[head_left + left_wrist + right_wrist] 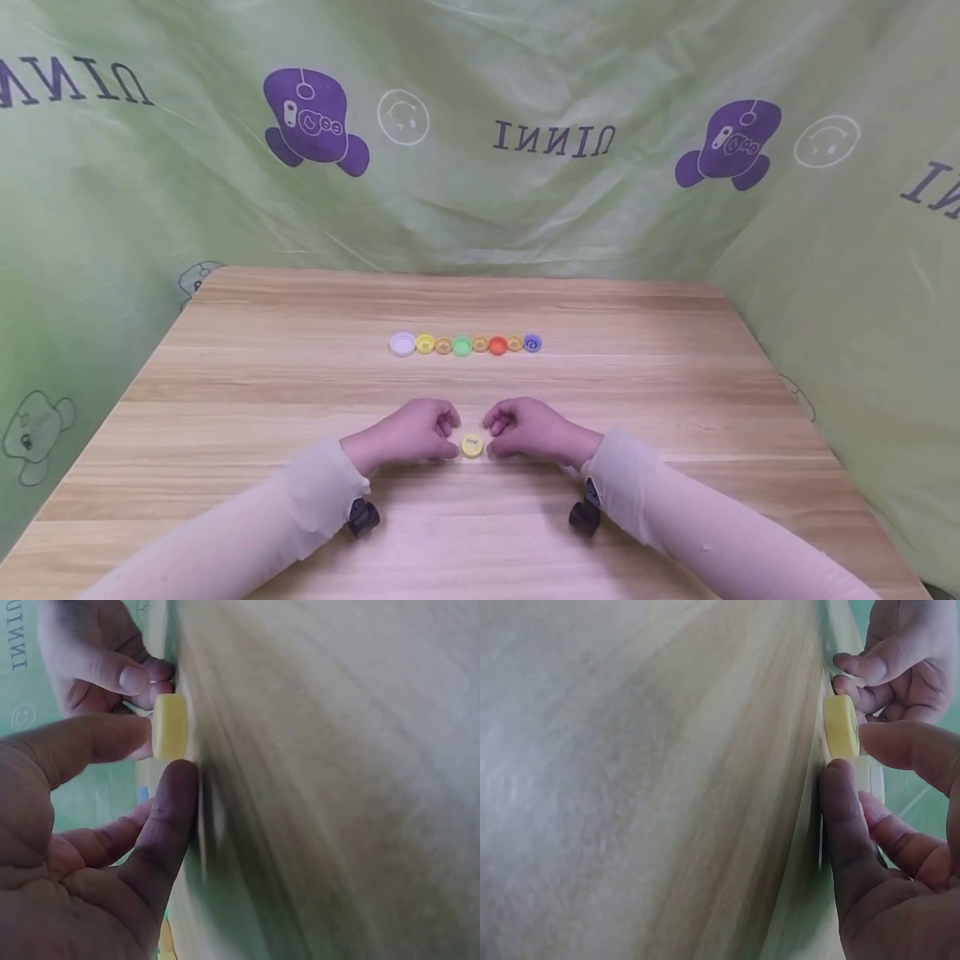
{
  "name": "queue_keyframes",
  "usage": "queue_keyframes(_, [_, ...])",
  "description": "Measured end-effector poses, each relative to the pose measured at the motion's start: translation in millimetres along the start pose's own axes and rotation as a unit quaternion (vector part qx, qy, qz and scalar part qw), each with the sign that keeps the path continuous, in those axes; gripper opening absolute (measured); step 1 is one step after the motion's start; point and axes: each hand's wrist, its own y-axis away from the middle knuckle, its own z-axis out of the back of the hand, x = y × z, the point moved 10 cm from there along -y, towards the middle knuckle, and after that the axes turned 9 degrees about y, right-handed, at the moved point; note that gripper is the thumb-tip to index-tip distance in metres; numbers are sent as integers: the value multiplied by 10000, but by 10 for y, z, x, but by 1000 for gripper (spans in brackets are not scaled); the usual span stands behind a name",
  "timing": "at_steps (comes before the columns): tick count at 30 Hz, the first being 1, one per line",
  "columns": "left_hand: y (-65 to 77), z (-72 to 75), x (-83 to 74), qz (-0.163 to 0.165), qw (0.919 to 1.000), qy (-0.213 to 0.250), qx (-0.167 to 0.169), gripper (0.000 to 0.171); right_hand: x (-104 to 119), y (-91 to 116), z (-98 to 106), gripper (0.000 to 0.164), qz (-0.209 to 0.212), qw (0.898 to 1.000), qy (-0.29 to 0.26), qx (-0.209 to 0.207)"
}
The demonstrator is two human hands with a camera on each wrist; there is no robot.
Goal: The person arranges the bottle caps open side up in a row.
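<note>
A yellow bottle cap (472,446) with small blue print on top lies flat on the wooden table, between both hands. Just to its left is my left hand (415,432), fingers loosely bent and thumb tip right by the cap's edge. My right hand (536,432) mirrors it on the other side, thumb and fingers apart. In the left wrist view the yellow cap (171,726) shows side-on, close beyond the thumb and forefinger. From the right wrist, the same cap (841,726) appears near the right fingertips, with the left hand (911,664) behind it.
Farther back on the table (637,358) runs a row of several round caps: a white cap (402,344) at the left end, a green cap (462,346) and a red cap (498,345) inside it, a blue cap (532,342) at the right end. A green printed curtain (480,208) hangs behind.
</note>
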Motion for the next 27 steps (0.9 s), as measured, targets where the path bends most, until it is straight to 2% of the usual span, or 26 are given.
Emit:
queue_keyframes(3, [-8, -5, -22, -161, 9995, -249, -82, 31, 4, -21, -19, 31, -72, 9996, 267, -95])
queue_keyframes(8, [-35, -51, -105, -664, 9936, -879, -264, 22, 37, -68, -55, 27, -18, 9970, 729, -259])
queue_keyframes(12, [-26, -80, -166, -903, 9904, -991, -335, 14, 82, -78, -66, 21, 87, 9951, 922, -345])
queue_keyframes(17, [-15, -76, -184, -872, 9912, -939, -345, 13, 100, -76, -69, 18, 135, 9947, 936, -408])
queue_keyframes(21, [-42, -78, -152, -724, 9940, -754, -337, 14, 116, -62, -58, 17, 241, 9951, 839, -463])
queue_keyframes(27, [-119, -61, -56, -579, 9972, -307, -360, 14, 69, -50, -10, 18, 235, 9985, 227, -437])
